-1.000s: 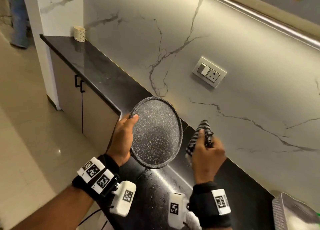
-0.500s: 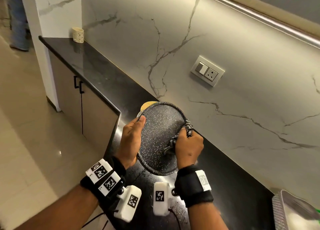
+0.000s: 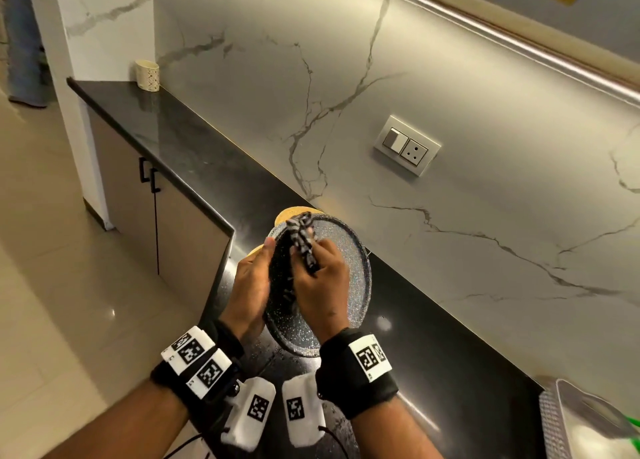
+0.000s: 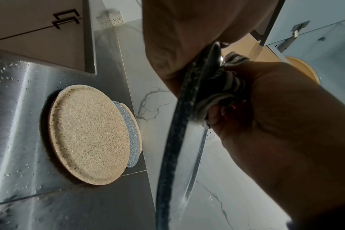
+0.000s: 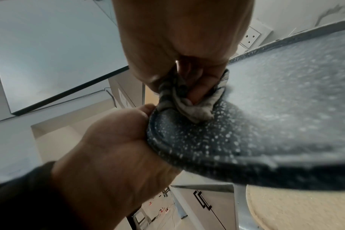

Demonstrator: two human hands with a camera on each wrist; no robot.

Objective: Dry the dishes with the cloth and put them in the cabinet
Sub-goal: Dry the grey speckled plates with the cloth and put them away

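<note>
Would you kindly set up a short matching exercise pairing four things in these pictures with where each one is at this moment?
Things:
1. dark speckled plate
2. striped cloth
3. tan plate
4. small white cup

Places:
A. lying flat on the wet counter
B. standing at the far end of the counter by the wall
C. bunched in the right hand
D. held by its edge in the left hand

Pairs: 1-D, 2-C, 3-A, 4-B
</note>
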